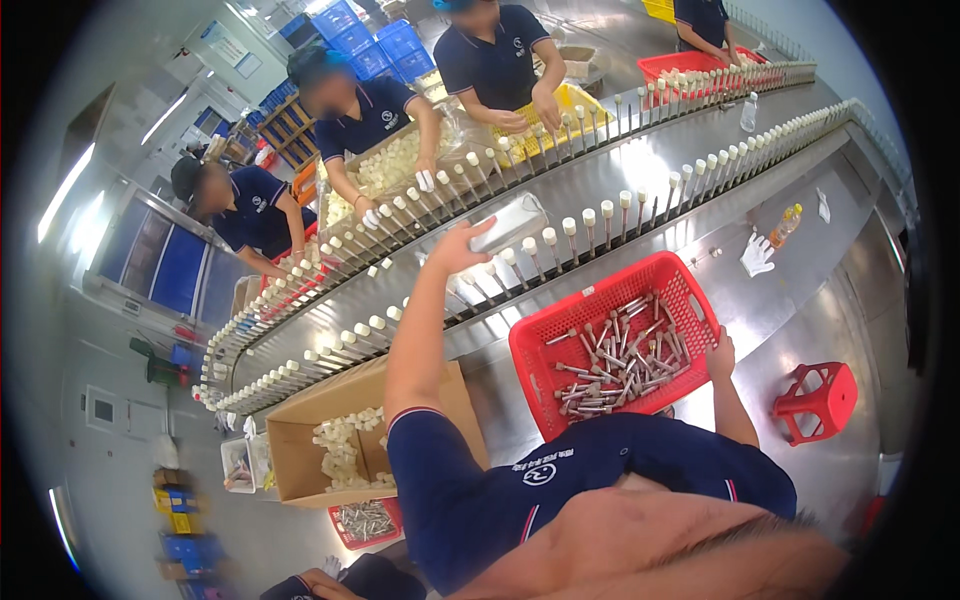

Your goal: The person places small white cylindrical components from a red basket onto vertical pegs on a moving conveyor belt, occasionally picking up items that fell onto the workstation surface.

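Observation:
My left hand [460, 246] reaches out over the line of upright rods. It is closed on the near end of a pale, translucent rectangular box [513, 222], whose contents I cannot make out. My right hand [720, 356] grips the right rim of a red perforated plastic basket [529, 372] in front of me. Inside lie many loose slim metal tubes [625, 360] with brownish ends, pointing every way. Just beyond the basket runs the near row of rods topped with cream cylindrical caps [549, 237].
The rod conveyor [640, 165] loops around at the left. A cardboard box [290, 440] of cream caps stands left, above a small red basket [392, 512]. Right are a white glove [757, 254], a bottle [786, 226] and a red stool [818, 402]. Several co-workers sit across.

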{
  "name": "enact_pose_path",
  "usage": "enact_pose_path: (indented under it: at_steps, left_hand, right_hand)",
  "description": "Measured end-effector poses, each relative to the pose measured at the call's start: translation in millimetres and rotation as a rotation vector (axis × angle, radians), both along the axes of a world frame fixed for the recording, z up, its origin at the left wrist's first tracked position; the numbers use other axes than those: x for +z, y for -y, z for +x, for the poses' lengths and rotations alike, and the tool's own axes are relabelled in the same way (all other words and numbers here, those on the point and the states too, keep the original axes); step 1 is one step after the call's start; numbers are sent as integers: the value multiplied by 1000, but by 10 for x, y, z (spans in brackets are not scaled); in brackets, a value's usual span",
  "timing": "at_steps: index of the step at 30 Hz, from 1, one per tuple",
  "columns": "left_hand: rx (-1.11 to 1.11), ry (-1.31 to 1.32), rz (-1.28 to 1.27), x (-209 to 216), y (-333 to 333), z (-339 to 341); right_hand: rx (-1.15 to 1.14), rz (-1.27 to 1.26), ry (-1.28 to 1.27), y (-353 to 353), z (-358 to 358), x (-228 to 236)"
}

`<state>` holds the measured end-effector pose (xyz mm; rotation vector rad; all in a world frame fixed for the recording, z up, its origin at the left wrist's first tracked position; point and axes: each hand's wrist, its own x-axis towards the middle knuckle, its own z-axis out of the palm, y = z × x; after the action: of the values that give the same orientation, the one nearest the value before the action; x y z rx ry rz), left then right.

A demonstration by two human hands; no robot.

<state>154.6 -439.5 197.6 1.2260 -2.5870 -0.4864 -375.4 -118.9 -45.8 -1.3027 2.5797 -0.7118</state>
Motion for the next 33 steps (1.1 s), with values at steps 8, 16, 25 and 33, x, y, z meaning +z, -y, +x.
enact_pose_path:
  at_steps: [8,16,25,33]
  left_hand:
    - [58,73,6,58,-142,152]
    - [69,137,42,-135,-192,-131]
    - [7,42,13,134,-101,-117]
    - [82,96,-15,-156,-235,10]
  right_hand:
    - [-6,10,-39,-3,-19,-24]
    - [-9,8,-24,-27,-14,-31]
    - [-10,25,-17,-23,11,0]
    - [12,87,-108,11,5,-40]
